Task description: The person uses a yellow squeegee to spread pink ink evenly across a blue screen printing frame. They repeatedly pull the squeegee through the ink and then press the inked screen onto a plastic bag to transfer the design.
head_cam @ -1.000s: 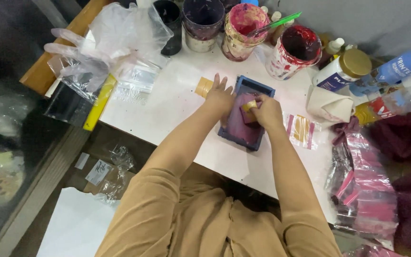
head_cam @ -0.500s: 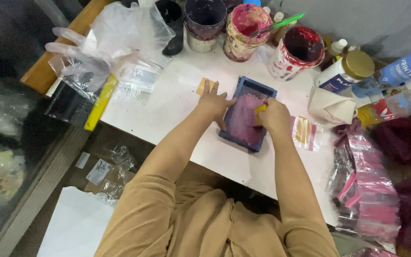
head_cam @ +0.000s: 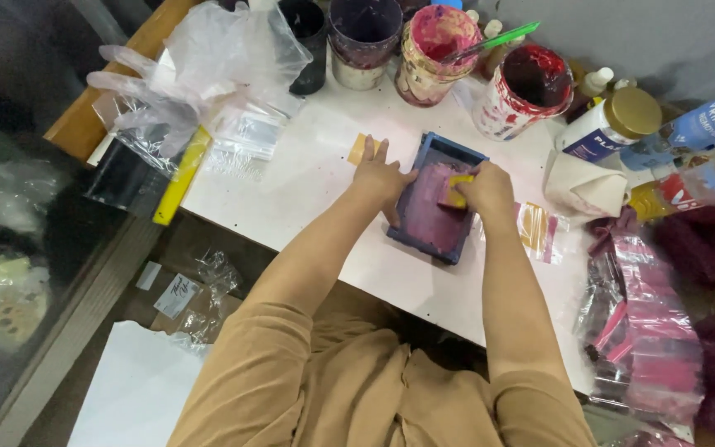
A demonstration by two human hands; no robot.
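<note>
A small blue-framed printing screen, smeared pink-purple inside, lies on the white table. My left hand rests flat on the screen's left edge, fingers spread, holding it down. My right hand is closed on a small yellow scraper pressed onto the pink surface near the frame's far right corner. A tan slip of paper peeks out beside my left hand.
Paint-stained pots and a red-stained pot stand at the back, with bottles to the right. Clear plastic bags and a yellow strip lie left. Pink packets pile up at the right edge.
My right hand has shifted the yellow scraper across the screen toward its far right side. My left hand stays on the frame's left edge.
</note>
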